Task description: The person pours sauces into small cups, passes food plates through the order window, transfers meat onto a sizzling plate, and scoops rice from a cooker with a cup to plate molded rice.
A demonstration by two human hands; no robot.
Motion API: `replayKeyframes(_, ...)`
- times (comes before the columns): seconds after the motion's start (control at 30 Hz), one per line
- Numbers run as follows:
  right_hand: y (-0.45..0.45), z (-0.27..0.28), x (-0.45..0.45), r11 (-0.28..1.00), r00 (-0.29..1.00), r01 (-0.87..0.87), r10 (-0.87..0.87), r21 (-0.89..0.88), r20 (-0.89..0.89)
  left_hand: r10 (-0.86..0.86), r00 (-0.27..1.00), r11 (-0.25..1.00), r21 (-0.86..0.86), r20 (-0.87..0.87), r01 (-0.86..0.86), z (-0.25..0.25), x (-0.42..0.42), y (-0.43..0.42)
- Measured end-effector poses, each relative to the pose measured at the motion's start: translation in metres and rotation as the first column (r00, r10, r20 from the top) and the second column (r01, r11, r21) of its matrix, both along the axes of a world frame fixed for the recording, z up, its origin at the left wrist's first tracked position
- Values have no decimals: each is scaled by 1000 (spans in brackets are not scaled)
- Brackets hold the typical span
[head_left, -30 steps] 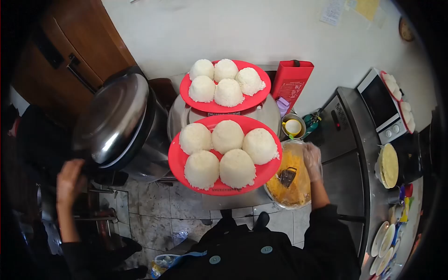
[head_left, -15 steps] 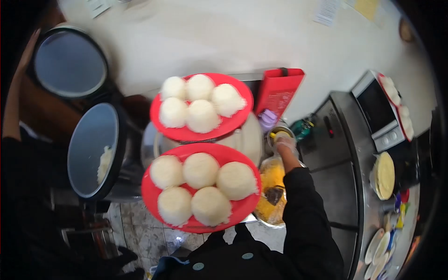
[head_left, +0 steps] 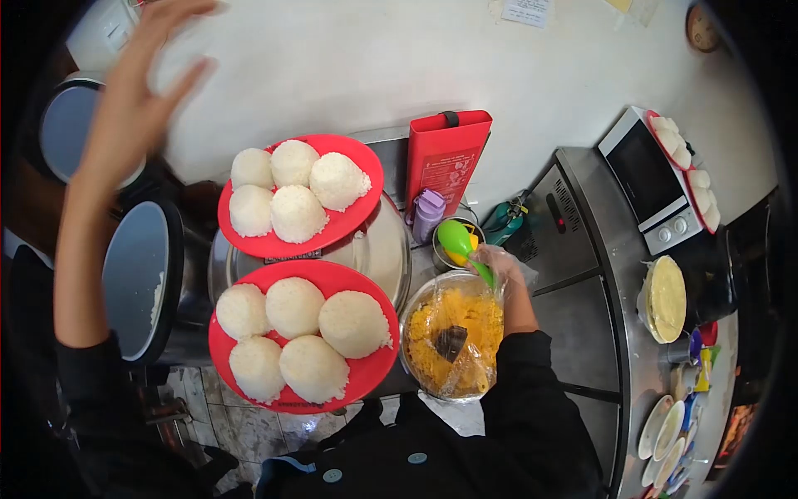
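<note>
My left hand (head_left: pixel 154 96) is raised at the upper left, fingers spread and blurred, holding nothing. In a clear plastic glove, my right hand (head_left: pixel 499 268) grips a green scoop (head_left: pixel 457 239) by its handle. Just below lies a bowl of yellow rice (head_left: pixel 440 333), partly under clear plastic, with a dark piece on top. Molded white rice mounds stand on a near red plate (head_left: pixel 378 362) and a far red plate (head_left: pixel 362 224). At the left, an open rice container (head_left: pixel 133 274) has a little white rice inside; its raised lid (head_left: pixel 71 133) is behind my left forearm.
A purple bottle (head_left: pixel 428 212) and a red fire-blanket case (head_left: pixel 445 158) stand behind the bowl. A steel pot (head_left: pixel 445 259) holds a yellow item. On the right steel counter (head_left: pixel 611 191) are a microwave (head_left: pixel 644 170), a yellow round stack (head_left: pixel 667 299) and several plates.
The container's lid has been opened. My left hand has risen up and away from it. My right hand has moved from the bowl's edge to the pot and taken hold of the green scoop, lifting it.
</note>
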State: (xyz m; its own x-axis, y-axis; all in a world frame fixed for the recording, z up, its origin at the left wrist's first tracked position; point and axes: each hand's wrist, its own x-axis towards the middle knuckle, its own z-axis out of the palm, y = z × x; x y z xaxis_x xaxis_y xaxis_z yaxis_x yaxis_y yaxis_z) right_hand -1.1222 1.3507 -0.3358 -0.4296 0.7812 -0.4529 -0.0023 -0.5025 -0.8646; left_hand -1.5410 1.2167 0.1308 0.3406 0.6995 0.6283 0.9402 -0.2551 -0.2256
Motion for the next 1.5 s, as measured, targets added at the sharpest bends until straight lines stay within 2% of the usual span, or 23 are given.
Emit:
replayKeyframes(0.07, -20, 12, 3, 998, 990, 31, -38, -57, -132, -240, 969, 957, -153, 61, 247, -33, 45, 12)
replayKeyframes(0.13, -33, 26, 2, 992, 961, 52, -81, -115, -265, -250, 966, 903, -346, 62, 256, -55, 72, 24)
replayKeyframes(0.23, -34, 43, 2, 987, 896, 145, -159, -66, -415, -231, 972, 890, -394, 41, 228, -73, 92, 28)
replayKeyframes(0.3, -14, 80, 5, 953, 1000, -4, 13, 303, -26, -91, 987, 858, -492, 130, 144, -77, 90, 27)
replayKeyframes(0.43, -43, 269, -73, 743, 979, -186, 194, 643, 59, 109, 924, 790, -596, 367, 144, -88, 58, 17)
replayKeyframes(0.47, -59, 310, -103, 696, 968, -203, 250, 689, 32, 266, 754, 657, -685, 601, 314, -87, 48, 6)
replayKeyframes(0.5, -70, 336, -135, 524, 952, -298, 220, 798, 211, 450, 505, 538, -675, 737, 505, -86, 29, -9)
replayKeyframes(0.53, -82, 362, -167, 334, 923, -384, 133, 861, 360, 478, 485, 562, -679, 733, 473, -83, 0, -25)
replayKeyframes(0.6, -90, 391, -238, -7, 858, -512, -56, 859, 511, 237, 167, 694, -287, 957, 660, -74, -62, -55)
replayKeyframes(0.7, -115, 426, -349, -118, 790, -612, -28, 782, 613, 174, 238, 786, -280, 956, 551, -46, -161, -123)
replayKeyframes(0.73, -120, 428, -386, -283, 786, -598, -23, 750, 617, 172, 236, 793, -276, 957, 543, -44, -196, -141)
replayKeyframes(0.83, -147, 415, -503, -675, 908, -281, 44, 683, 418, 243, 172, 821, -297, 955, 489, -51, -298, -197)
replayKeyframes(0.9, -180, 414, -571, -345, 471, -854, -191, 390, 861, 448, 192, 837, -485, 873, 252, -65, -370, -228)
replayKeyframes(0.97, -160, 343, -633, -514, 493, -699, 156, 497, 856, 526, 264, 815, -568, 808, 113, -93, -418, -248)
replayKeyframes(1.03, -158, 244, -706, -676, 350, -508, 404, 534, 845, 531, 524, 742, -664, 666, 92, -126, -454, -247)
replayKeyframes(1.07, -183, 235, -738, -680, 38, -700, 268, 217, 963, 515, 598, 760, -649, 615, 13, -138, -455, -245)
replayKeyframes(1.13, -223, 193, -787, -422, -132, -907, 295, 5, 946, 507, 710, 724, -689, 489, -43, -150, -453, -230)
replayKeyframes(1.2, -247, 147, -794, -338, -139, -940, 258, -45, 956, 510, 766, 645, -764, 391, -40, -158, -452, -213)
replayKeyframes(1.23, -255, 129, -788, -350, -122, -936, 240, -31, 963, 501, 771, 637, -770, 393, -22, -163, -451, -204)
replayKeyframes(1.3, -260, 101, -762, -381, -86, -925, 225, 6, 970, 515, 852, 410, -900, 96, -147, -176, -446, -186)
replayKeyframes(1.4, -251, 69, -707, -458, 8, -882, 214, 108, 977, 388, 903, 226, -930, -186, -288, -211, -425, -160)
replayKeyframes(1.43, -243, 58, -689, -487, 74, -857, 208, 168, 975, 376, 910, 233, -933, -175, -275, -232, -421, -147)
replayKeyframes(1.5, -224, 54, -669, -526, 186, -813, 170, 249, 968, -71, 930, 52, -932, -360, -357, -285, -416, -116)
